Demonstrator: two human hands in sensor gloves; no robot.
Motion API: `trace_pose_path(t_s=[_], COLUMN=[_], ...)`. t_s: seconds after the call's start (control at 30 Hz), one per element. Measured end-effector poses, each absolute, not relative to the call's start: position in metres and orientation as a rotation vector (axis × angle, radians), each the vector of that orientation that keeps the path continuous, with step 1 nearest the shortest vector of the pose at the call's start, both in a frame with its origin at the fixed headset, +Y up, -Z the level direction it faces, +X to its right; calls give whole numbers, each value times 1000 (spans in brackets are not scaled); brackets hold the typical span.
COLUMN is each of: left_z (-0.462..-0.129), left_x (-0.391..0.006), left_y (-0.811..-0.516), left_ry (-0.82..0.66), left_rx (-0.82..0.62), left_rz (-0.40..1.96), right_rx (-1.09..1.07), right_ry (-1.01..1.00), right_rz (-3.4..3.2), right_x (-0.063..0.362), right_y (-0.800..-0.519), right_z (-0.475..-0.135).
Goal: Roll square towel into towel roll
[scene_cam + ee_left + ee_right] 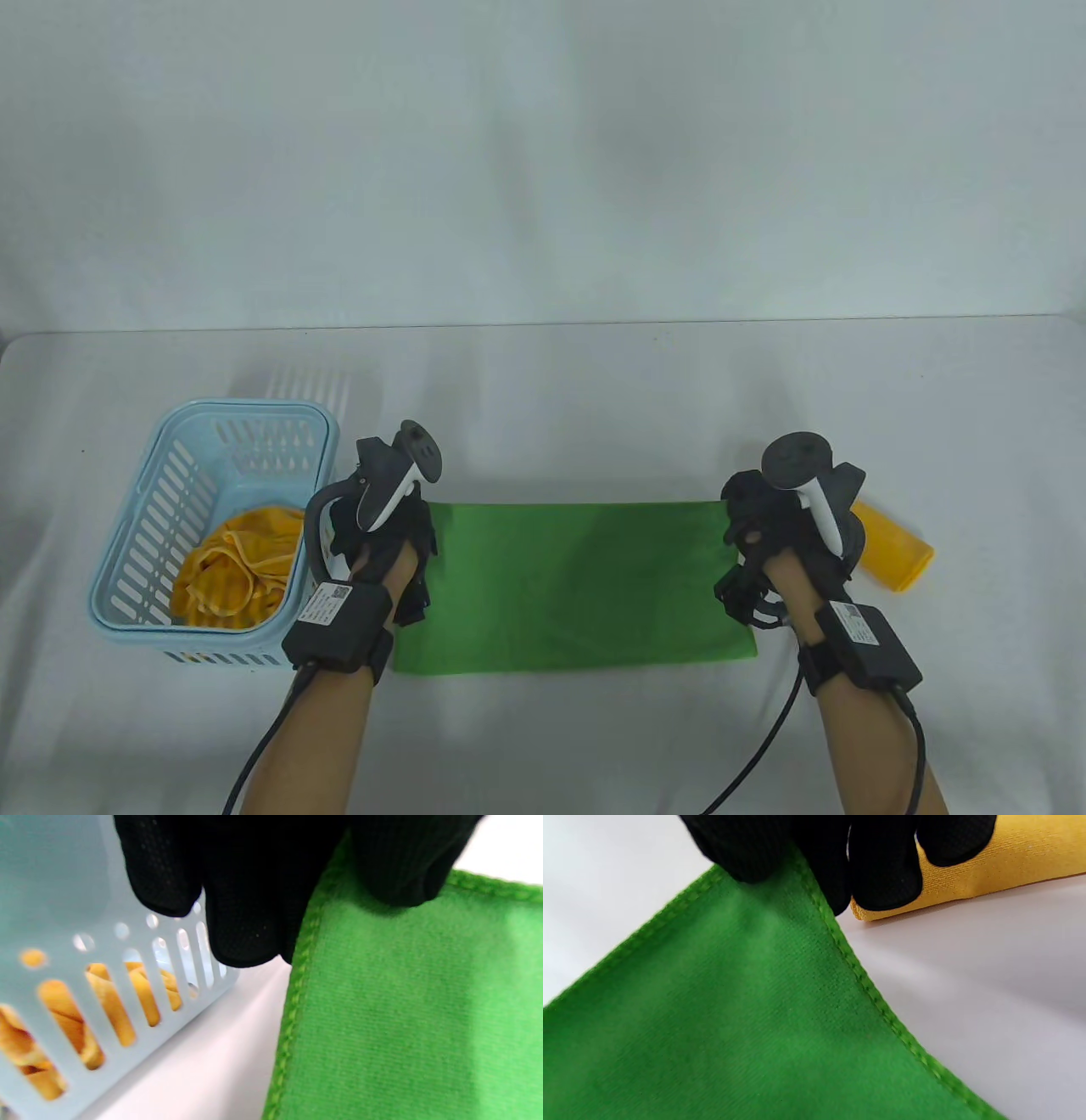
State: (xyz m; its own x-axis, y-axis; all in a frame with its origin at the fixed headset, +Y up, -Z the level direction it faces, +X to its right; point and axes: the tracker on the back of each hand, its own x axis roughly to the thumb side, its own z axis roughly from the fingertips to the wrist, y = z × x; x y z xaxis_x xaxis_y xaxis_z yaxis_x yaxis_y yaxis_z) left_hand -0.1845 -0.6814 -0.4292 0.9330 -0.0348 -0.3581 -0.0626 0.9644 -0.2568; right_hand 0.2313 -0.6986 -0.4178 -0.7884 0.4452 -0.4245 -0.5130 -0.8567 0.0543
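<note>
A green towel [577,586] lies flat on the white table as a wide rectangle, apparently folded in half. My left hand [386,531] pinches its far left corner, thumb on top of the green towel [403,997] in the left wrist view. My right hand [764,526] pinches the far right corner; in the right wrist view the gloved fingers [882,870] curl round the hemmed corner of the green towel [734,1018], which is lifted slightly off the table.
A light blue slotted basket [148,518] with a crumpled yellow cloth [233,569] stands just left of my left hand. A rolled yellow towel [895,552] lies on the table right behind my right hand. The basket [85,955] almost touches my left fingers.
</note>
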Motion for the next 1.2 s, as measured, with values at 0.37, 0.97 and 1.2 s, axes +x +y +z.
trace_pose_path(t_s=[0.37,0.97,1.2], left_z=[-449,-449,-436], left_x=[-183,-185,-166], left_y=[-713,-735,-713], left_ry=[433,427,327], left_rx=[-249,-284,-247], left_rz=[-1,53,92], right_rx=[-667,-761,-646], right_ry=[172,73,32], right_rz=[2732,2778,2770], right_x=[210,216,210], right_y=[-720,-723,-702], right_z=[-432,-430,-415])
